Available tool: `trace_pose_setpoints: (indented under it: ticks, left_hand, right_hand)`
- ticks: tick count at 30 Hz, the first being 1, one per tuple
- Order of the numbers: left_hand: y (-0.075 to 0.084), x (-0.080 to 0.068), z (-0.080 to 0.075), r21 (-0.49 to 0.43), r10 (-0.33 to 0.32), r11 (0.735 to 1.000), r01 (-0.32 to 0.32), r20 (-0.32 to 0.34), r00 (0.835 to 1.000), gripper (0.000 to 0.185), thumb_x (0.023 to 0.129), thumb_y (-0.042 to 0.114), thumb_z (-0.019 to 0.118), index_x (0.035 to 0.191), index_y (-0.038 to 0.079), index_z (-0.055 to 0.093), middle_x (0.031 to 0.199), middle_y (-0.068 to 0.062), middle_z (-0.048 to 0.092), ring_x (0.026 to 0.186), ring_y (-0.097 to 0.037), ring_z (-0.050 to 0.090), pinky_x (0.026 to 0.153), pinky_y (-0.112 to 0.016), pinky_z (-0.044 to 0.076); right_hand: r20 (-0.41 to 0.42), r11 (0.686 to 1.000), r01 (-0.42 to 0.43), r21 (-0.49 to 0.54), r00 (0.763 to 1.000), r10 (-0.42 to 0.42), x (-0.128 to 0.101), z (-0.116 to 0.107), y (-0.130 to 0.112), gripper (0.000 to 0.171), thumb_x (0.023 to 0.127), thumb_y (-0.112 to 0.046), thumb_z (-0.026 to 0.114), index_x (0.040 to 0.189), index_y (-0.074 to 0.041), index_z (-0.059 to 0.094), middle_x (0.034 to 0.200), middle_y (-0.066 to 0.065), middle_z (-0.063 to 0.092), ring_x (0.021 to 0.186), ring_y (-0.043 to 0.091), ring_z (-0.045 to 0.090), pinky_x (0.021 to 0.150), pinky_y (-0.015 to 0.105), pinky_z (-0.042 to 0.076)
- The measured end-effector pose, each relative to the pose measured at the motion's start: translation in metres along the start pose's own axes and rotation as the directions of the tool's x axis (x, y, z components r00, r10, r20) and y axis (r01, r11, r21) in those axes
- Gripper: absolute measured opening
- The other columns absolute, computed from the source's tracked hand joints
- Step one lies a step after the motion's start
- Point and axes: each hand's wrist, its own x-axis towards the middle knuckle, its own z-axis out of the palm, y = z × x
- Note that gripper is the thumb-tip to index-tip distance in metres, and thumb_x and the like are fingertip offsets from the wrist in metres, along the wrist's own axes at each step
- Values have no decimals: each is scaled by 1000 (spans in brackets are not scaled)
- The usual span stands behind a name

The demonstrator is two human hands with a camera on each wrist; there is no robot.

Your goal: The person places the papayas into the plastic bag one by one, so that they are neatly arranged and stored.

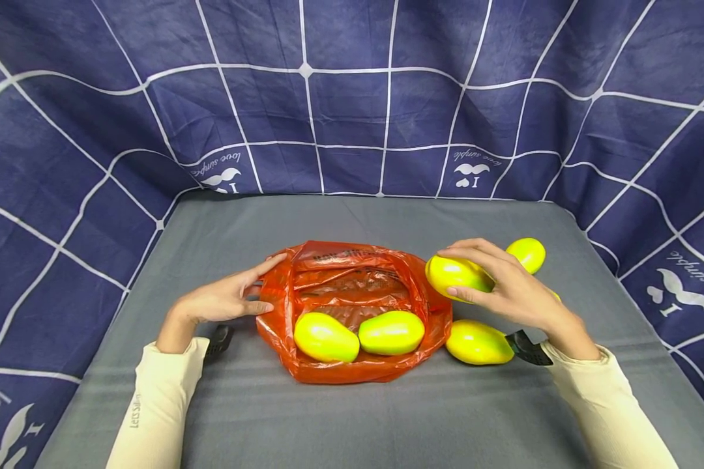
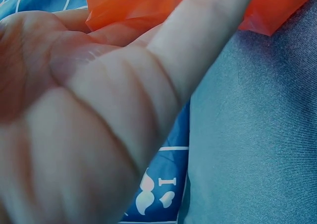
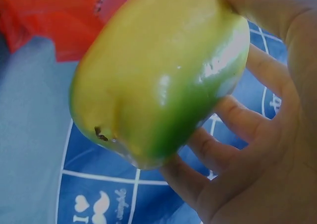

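A red plastic bag (image 1: 352, 372) lies with its mouth spread wide. Inside at its near side sit two yellow-green papayas, a left papaya (image 1: 326, 337) and a right papaya (image 1: 392, 332). My left hand (image 1: 223, 296) holds the bag's left side, thumb in front; the left wrist view shows its other fingers partly covered by the plastic. My right hand (image 1: 507, 286) grips another papaya (image 3: 153, 80) above the bag's right edge, with the thumb on one side and the fingers spread on the other.
One papaya (image 1: 478, 342) lies beside the bag's right side, below my right hand. Farther back is another papaya (image 1: 528, 254), and a sliver of yellow shows behind the right wrist. Grey cloth (image 1: 352, 423) covers the table; a blue checked curtain (image 1: 352, 104) surrounds it.
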Motion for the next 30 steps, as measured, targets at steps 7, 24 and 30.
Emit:
trace_pose_setpoints:
  ticks: [7,24,30]
  left_hand:
    - [2,-3,-1,8,-9,1000,9,-5,1000,94,95,0,63,162,11,-2,166,-21,-5,137,-51,39,97,-22,50]
    - [4,-1,0,26,-23,999,23,-10,1000,95,95,3,65,162,15,-1,166,-21,-1,136,-48,42,97,-21,50]
    - [2,-1,1,28,-5,1000,5,-11,1000,94,95,1,64,162,12,-1,166,-22,-6,136,-50,42,96,-22,50]
  right_hand:
    - [35,999,43,21,998,-44,18,5,-16,56,88,-24,79,140,-26,58,137,-7,56,124,12,53,106,27,42]
    - [208,992,109,70,971,-121,71,38,-62,56,96,-47,64,148,-29,49,140,-8,54,127,12,53,107,42,46]
    - [260,991,123,48,957,-131,89,61,-69,53,98,-43,63,147,-27,50,138,-5,56,123,11,54,105,38,47]
